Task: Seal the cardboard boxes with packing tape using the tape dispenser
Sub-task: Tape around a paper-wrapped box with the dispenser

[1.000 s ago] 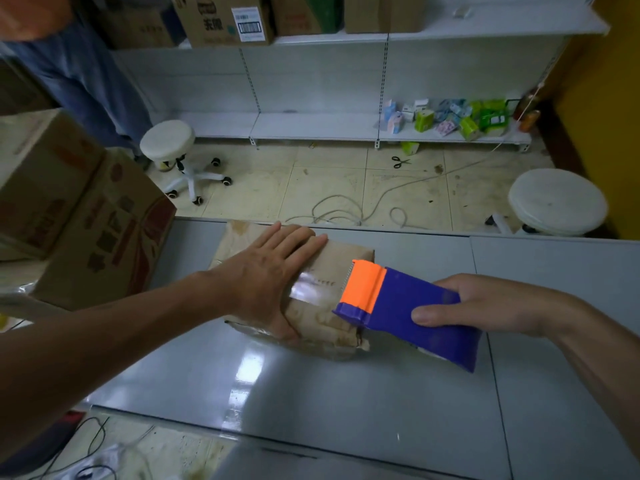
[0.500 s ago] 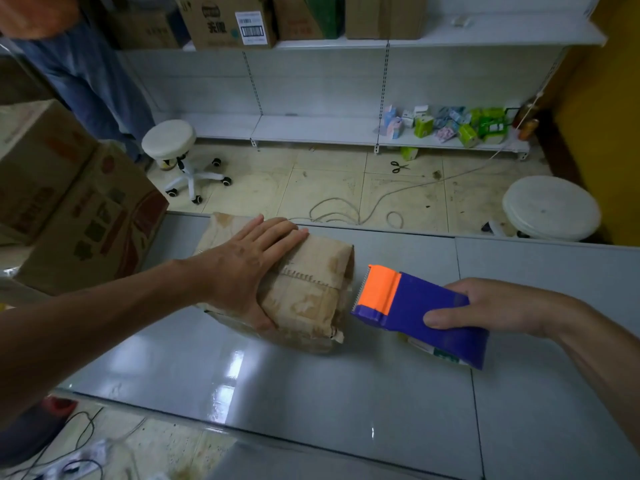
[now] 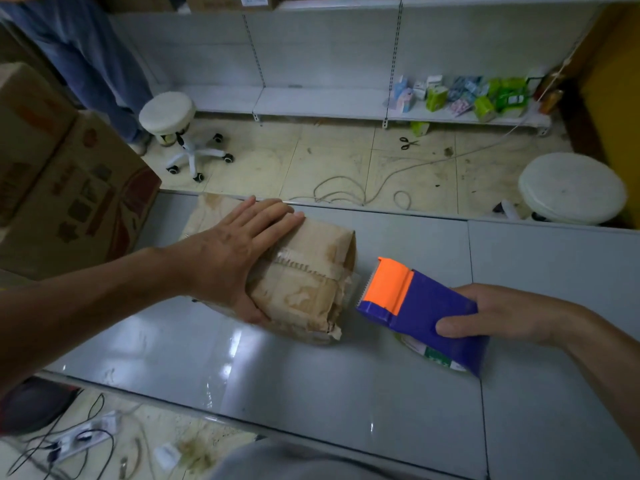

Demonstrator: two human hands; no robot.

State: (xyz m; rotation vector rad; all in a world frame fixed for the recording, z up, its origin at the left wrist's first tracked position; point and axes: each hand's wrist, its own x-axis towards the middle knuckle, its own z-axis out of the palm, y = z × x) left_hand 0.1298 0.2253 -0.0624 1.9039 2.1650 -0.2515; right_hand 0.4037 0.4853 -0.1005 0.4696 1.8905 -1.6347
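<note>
The left hand (image 3: 235,251) lies flat on top of the small cardboard box (image 3: 304,289). Its four fingers are straight and close together, reaching toward the far edge, and its thumb runs down the near side. It presses the box without curling round it.

The right hand (image 3: 498,315) grips the tape dispenser (image 3: 415,306) at its rear end, with the thumb on top of the purple body and the fingers wrapped beneath. The dispenser's orange toothed front points at the box's right end, just beside it with a narrow gap between them. A roll of tape (image 3: 436,358) with a green and white core label shows under the body. Whether it touches the counter (image 3: 311,393) I cannot tell.

There is one small box on the grey counter, worn and stained, with one strip of clear tape (image 3: 304,266) running across its top toward the right edge. It sits at the counter's far side, left of centre.

Two large cartons (image 3: 79,202) stand stacked at the counter's left end.

On the tiled floor beyond are two white round stools, one on castors (image 3: 169,114) at the left and one (image 3: 571,187) at the right. One pair of scissors (image 3: 408,143) and a loose cable (image 3: 349,192) also lie there. A low shelf (image 3: 311,107) holds a cluster of small coloured packs (image 3: 460,95). A person's legs in blue trousers (image 3: 93,64) stand at the upper left.
</note>
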